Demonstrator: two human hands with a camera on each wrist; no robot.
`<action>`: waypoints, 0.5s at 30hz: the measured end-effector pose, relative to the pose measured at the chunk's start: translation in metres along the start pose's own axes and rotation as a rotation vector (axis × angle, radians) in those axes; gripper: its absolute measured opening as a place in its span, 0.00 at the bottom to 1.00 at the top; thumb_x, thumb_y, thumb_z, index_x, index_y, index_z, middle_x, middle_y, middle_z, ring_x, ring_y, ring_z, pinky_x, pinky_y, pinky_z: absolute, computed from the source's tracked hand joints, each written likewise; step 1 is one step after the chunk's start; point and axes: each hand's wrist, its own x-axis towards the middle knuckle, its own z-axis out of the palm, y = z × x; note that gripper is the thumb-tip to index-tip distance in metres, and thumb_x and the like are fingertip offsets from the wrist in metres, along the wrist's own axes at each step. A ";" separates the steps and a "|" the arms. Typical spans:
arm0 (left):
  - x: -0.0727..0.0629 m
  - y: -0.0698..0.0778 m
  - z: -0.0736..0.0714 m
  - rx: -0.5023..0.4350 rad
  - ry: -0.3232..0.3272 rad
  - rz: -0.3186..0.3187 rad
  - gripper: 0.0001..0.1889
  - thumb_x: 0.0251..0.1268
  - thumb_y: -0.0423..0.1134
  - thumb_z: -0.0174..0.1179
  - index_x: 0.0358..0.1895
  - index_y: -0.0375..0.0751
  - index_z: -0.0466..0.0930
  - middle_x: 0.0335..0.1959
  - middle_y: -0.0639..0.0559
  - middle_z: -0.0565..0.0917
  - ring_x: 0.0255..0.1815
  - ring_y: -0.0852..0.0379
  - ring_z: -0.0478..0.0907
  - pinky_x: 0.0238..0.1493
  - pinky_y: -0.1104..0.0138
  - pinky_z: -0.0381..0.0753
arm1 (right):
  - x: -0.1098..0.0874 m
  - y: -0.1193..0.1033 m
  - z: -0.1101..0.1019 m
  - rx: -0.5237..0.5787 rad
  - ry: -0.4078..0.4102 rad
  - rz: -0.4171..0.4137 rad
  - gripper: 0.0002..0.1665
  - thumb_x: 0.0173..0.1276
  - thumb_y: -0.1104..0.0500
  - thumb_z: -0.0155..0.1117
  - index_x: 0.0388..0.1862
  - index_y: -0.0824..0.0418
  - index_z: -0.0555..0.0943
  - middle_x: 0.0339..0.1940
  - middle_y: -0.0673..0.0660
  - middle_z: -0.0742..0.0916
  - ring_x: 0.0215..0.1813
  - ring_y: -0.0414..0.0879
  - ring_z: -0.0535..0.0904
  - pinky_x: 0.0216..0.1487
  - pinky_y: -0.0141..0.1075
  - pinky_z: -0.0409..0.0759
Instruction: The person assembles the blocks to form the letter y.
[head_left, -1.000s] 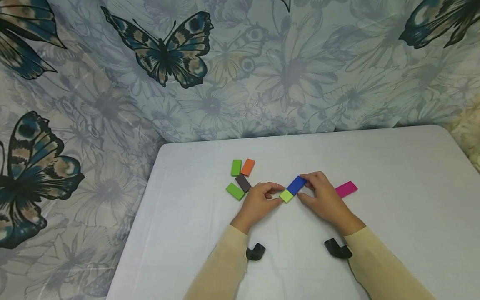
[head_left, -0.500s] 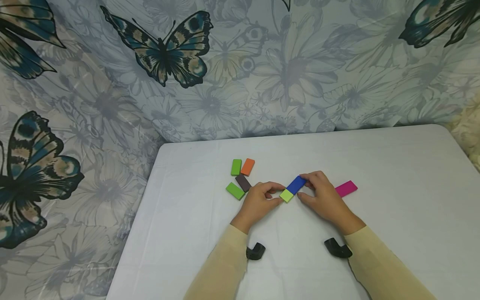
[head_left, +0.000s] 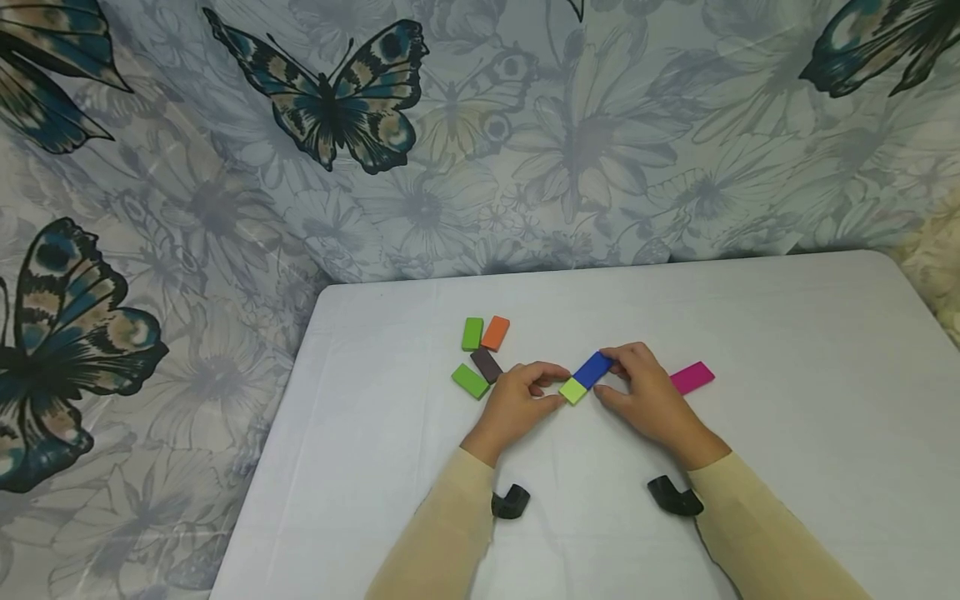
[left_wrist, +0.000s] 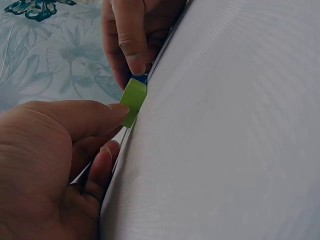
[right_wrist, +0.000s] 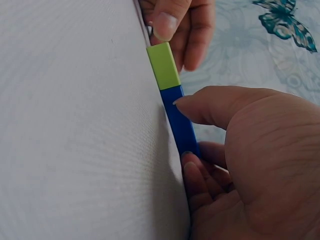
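A blue block (head_left: 592,369) and a lime-green block (head_left: 573,392) lie end to end on the white table, forming one slanted strip. My left hand (head_left: 517,407) pinches the lime-green block between thumb and index finger; its thumb presses that block (left_wrist: 134,102) in the left wrist view. With thumb and fingers, my right hand (head_left: 651,407) holds the blue block, the thumb on its long side (right_wrist: 179,120) in the right wrist view. Where the two blocks meet, I see no gap.
Left of my left hand lie two green blocks (head_left: 472,334), an orange block (head_left: 496,333) and a dark brown block (head_left: 487,365). A magenta block (head_left: 693,377) lies beyond my right wrist. Butterfly-print cloth (head_left: 480,208) hangs behind the white table (head_left: 390,400).
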 end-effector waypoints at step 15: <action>0.001 -0.001 0.000 0.010 -0.006 0.009 0.18 0.69 0.35 0.77 0.59 0.53 0.91 0.50 0.65 0.90 0.46 0.65 0.81 0.50 0.68 0.81 | -0.001 0.000 -0.001 0.003 0.003 -0.010 0.33 0.70 0.67 0.76 0.71 0.76 0.76 0.59 0.69 0.78 0.60 0.61 0.80 0.65 0.59 0.80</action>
